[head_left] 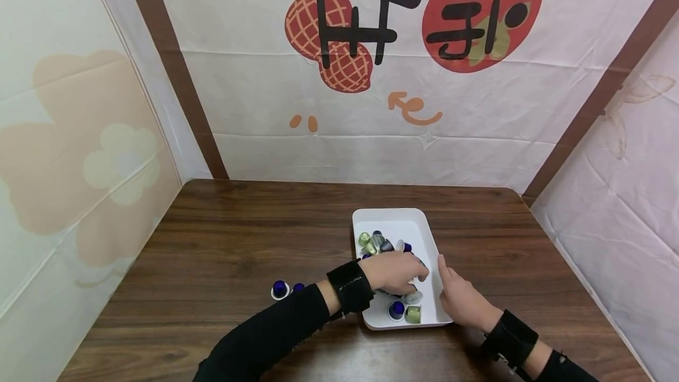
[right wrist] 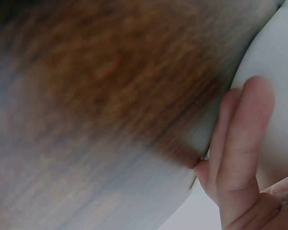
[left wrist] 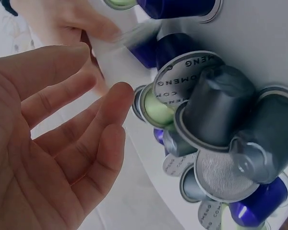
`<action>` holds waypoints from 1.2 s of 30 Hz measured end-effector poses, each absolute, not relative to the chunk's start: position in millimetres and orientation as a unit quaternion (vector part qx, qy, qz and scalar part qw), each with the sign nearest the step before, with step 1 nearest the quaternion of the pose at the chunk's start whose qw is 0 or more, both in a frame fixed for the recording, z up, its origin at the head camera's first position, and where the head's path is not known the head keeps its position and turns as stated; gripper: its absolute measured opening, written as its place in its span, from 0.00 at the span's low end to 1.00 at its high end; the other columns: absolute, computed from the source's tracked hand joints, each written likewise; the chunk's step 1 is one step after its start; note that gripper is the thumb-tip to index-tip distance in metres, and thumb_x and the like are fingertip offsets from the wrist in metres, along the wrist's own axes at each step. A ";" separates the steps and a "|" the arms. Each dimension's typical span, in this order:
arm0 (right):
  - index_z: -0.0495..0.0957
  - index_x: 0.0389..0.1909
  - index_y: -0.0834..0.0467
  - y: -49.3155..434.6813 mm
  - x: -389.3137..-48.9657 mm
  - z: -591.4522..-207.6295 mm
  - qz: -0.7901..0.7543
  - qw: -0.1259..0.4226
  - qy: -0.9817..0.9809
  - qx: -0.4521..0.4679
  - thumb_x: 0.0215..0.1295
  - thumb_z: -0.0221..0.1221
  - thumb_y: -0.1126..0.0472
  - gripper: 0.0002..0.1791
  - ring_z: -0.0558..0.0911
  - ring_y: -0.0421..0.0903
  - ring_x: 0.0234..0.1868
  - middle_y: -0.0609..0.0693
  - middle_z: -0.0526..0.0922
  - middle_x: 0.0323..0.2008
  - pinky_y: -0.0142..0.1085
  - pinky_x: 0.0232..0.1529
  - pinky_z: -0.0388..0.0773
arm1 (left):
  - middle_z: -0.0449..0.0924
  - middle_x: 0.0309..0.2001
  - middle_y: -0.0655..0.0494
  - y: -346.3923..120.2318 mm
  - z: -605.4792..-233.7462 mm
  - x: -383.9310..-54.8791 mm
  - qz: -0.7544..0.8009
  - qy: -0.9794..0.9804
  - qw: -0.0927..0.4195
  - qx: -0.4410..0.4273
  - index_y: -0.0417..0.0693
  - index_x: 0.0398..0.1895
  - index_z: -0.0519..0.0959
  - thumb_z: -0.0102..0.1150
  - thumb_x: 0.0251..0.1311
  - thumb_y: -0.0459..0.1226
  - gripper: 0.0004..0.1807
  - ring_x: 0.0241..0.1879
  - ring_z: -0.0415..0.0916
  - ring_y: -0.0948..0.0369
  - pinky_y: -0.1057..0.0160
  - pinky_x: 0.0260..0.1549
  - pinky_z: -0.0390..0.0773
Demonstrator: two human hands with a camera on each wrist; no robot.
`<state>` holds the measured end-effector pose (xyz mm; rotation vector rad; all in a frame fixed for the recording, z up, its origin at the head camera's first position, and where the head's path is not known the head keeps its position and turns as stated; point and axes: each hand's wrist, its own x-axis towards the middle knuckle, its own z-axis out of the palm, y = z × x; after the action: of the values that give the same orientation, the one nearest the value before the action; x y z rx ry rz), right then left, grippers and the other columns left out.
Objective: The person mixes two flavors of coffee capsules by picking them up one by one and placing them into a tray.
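Note:
My left hand (head_left: 395,270) reaches over a white tray (head_left: 398,220) holding several coffee capsules. In the left wrist view its fingers bend loosely, with nothing between them, beside a dark grey capsule (left wrist: 218,110) and a light green one (left wrist: 157,110). A blue capsule (head_left: 396,309) and a green capsule (head_left: 413,314) are at the tray's near end. At the tray's right side, my right hand (head_left: 464,299) rests against the rim with fairly straight fingers, as the right wrist view also shows. The left hand hides part of the pile in the head view.
Two blue capsules stand on the brown wooden table (head_left: 239,240) left of the tray, one (head_left: 280,289) whole in view, the other (head_left: 299,287) partly behind the left sleeve. Printed white cloth (head_left: 254,158) hangs behind the table and along both sides.

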<state>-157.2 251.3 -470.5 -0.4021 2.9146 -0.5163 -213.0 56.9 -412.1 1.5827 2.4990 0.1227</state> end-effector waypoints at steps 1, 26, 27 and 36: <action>0.41 0.70 0.74 251.2 -157.3 -470.1 -0.174 0.078 0.973 -0.133 0.61 0.51 0.73 0.40 0.78 0.51 0.43 0.72 0.64 0.60 0.47 0.44 0.76 | 0.80 0.40 0.62 55.7 -410.7 -213.2 0.042 0.842 0.090 0.530 0.50 0.44 0.80 0.63 0.58 0.40 0.11 0.39 0.74 0.69 0.72 0.39 0.71; 0.41 0.69 0.75 250.4 -157.8 -469.0 -0.159 0.071 0.976 -0.129 0.61 0.51 0.73 0.40 0.73 0.58 0.55 0.73 0.64 0.60 0.51 0.51 0.71 | 0.78 0.37 0.57 -50.7 -399.1 -228.0 0.128 0.887 0.111 0.429 0.47 0.39 0.79 0.61 0.60 0.37 0.06 0.33 0.70 0.65 0.66 0.34 0.72; 0.41 0.69 0.75 250.3 -157.9 -469.0 -0.160 0.072 0.976 -0.128 0.61 0.51 0.73 0.40 0.73 0.58 0.55 0.73 0.64 0.60 0.51 0.51 0.71 | 0.78 0.37 0.57 -55.2 -399.0 -227.6 0.131 0.889 0.112 0.424 0.47 0.39 0.80 0.60 0.59 0.37 0.06 0.33 0.71 0.65 0.66 0.34 0.72; 0.41 0.70 0.74 248.7 -159.1 -471.1 -0.163 0.081 0.975 -0.124 0.61 0.51 0.72 0.40 0.74 0.55 0.53 0.72 0.65 0.60 0.51 0.51 0.71 | 0.79 0.42 0.54 -103.2 -402.4 -220.1 0.112 0.914 0.126 0.370 0.45 0.42 0.80 0.61 0.59 0.41 0.11 0.41 0.76 0.59 0.59 0.41 0.75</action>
<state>-159.1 248.7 -471.1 -0.3705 2.9164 -0.4886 -220.1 -103.2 -402.4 1.0775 2.6613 0.3260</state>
